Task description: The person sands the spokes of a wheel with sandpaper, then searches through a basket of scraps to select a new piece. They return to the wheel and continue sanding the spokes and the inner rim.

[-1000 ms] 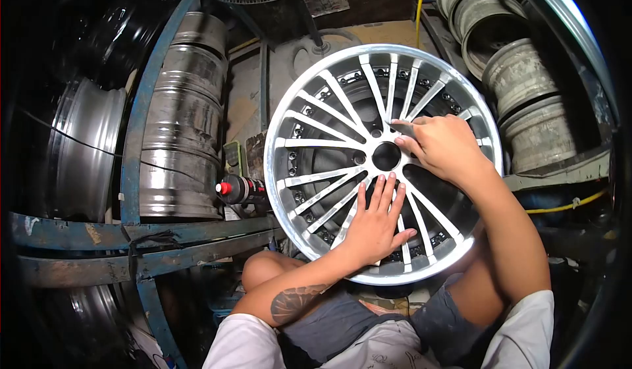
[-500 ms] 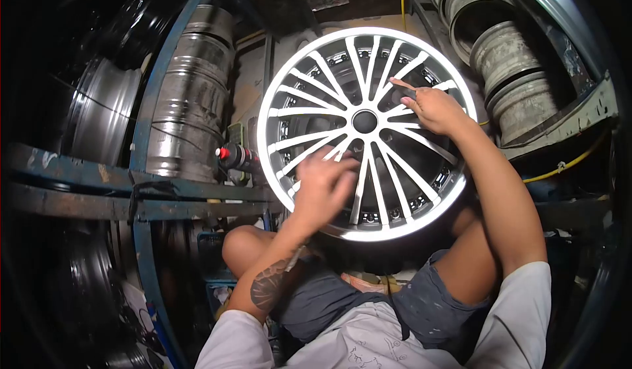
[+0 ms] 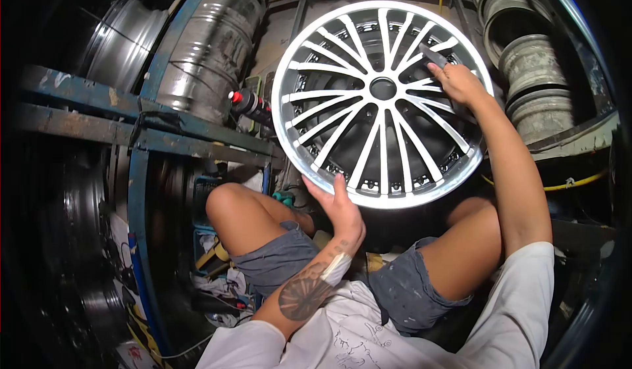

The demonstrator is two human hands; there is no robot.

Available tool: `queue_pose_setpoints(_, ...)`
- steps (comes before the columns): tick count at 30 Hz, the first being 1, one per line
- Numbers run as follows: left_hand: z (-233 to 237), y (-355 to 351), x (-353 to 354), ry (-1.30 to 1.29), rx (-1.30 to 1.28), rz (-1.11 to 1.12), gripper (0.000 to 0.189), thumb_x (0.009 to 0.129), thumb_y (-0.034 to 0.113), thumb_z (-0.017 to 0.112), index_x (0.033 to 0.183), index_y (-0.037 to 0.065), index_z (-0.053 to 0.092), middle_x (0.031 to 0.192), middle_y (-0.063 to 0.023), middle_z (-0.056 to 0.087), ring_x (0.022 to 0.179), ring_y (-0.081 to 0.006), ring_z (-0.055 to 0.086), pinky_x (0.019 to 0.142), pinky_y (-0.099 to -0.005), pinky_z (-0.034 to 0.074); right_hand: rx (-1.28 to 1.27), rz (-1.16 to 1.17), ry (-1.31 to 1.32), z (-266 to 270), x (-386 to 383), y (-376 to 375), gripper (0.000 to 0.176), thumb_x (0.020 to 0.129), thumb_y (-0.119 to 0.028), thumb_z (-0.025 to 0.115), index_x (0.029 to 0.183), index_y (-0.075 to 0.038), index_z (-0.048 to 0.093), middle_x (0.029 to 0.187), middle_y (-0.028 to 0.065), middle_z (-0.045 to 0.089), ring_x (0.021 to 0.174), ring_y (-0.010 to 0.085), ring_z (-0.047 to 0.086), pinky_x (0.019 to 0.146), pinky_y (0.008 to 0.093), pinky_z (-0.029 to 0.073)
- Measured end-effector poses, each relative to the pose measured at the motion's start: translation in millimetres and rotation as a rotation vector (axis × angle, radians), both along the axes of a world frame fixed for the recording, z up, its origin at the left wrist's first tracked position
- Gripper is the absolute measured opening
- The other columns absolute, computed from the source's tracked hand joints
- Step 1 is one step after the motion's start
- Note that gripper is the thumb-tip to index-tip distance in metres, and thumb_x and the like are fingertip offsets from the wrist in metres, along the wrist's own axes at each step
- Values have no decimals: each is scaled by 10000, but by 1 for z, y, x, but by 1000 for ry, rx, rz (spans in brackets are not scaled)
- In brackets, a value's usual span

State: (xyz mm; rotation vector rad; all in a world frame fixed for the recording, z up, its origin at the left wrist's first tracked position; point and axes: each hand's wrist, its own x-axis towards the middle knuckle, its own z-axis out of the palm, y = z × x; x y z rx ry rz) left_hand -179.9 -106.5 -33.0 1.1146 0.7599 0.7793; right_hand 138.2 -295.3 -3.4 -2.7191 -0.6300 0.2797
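A large alloy wheel (image 3: 367, 94) with bright white spokes and a shiny outer lip lies face up over my knees' far side. At its near-left edge, my left hand (image 3: 339, 208) grips the lip, thumb on the face and fingers at the outside, partly hidden. My right hand (image 3: 459, 82) is over the right-hand spokes, with thumb and fingers pinched on a thin grey strip (image 3: 433, 55) that looks like folded sandpaper. The strip's tip points to the upper-right spokes.
Worn wheel barrels are stacked at left (image 3: 209, 46) and right (image 3: 540, 73). A blue metal frame (image 3: 85, 96) runs along the left. Beside the wheel lies a dark bottle with a red cap (image 3: 249, 102). A yellow cable (image 3: 567, 183) hangs at right.
My left hand has moved from above the lower spokes to the wheel's near-left lip. The strip in my right hand has turned, showing grey instead of brown. The view has shifted.
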Motion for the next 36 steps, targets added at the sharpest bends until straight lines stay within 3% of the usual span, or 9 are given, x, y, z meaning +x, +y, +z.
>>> queue_pose_setpoints(4,-8,-5,21,16,7,170,723,1042,9,518,1670,34,161,1655,-183,334,1457,-284,416,1232,-388,287,-156,41,-65,-1,-6,7,745,1106,-604,319,1052,11,737,1138,248,737,1117,454,667,1060,533,454)
queue_pose_setpoints(11,-24,10,18,239,286,149,740,1023,-85,482,1659,-19,109,1652,-287,319,1503,-365,396,1255,-419,271,-65,90,-46,0,-13,-1,729,1109,-584,340,975,14,734,1057,282,736,1019,500,679,929,561,526)
queue_pose_setpoints(13,-36,39,23,238,378,100,747,1010,-94,479,1661,-11,122,1646,-283,340,1505,-364,399,1257,-415,271,38,42,-66,2,-27,-3,707,1113,-553,380,877,38,689,950,315,703,985,519,649,872,570,493)
queue_pose_setpoints(17,-47,143,59,293,575,-153,752,972,-72,530,1651,-6,213,1624,-263,398,1484,-344,436,1243,-402,305,-67,-33,-21,10,-54,0,754,1110,-582,358,881,39,719,943,330,715,956,535,672,883,594,519)
queue_pose_setpoints(21,-48,246,133,209,637,-480,722,954,-47,589,1623,8,321,1519,-208,557,1380,-285,561,1174,-371,404,-63,-26,119,22,-84,10,748,1104,-571,383,939,67,737,998,348,715,997,534,682,927,590,529)
queue_pose_setpoints(23,-39,268,167,219,581,-594,711,957,-25,611,1618,29,353,1496,-188,586,1353,-271,584,1156,-354,418,-40,-28,111,26,-99,18,755,1107,-555,393,879,88,717,940,368,699,964,541,680,903,595,528)
queue_pose_setpoints(29,-36,293,205,400,952,-589,642,996,97,668,1588,62,422,1436,-194,643,1304,-276,629,1110,-352,454,-21,-47,184,40,-105,31,713,1077,-586,480,911,67,713,941,339,709,950,532,680,867,568,532)
queue_pose_setpoints(32,-14,280,201,528,1018,-584,640,1007,242,659,1589,127,418,1355,-274,668,1268,-438,642,1068,-457,490,65,-30,127,48,-92,33,646,1049,-546,570,899,67,712,916,317,710,920,497,695,838,538,537)
queue_pose_setpoints(36,-9,273,200,556,1059,-549,590,1028,269,629,1569,145,427,1334,-286,672,1250,-467,641,1049,-487,495,179,47,129,83,-93,44,480,1012,-419,665,994,55,736,874,299,706,837,445,707,791,490,544)
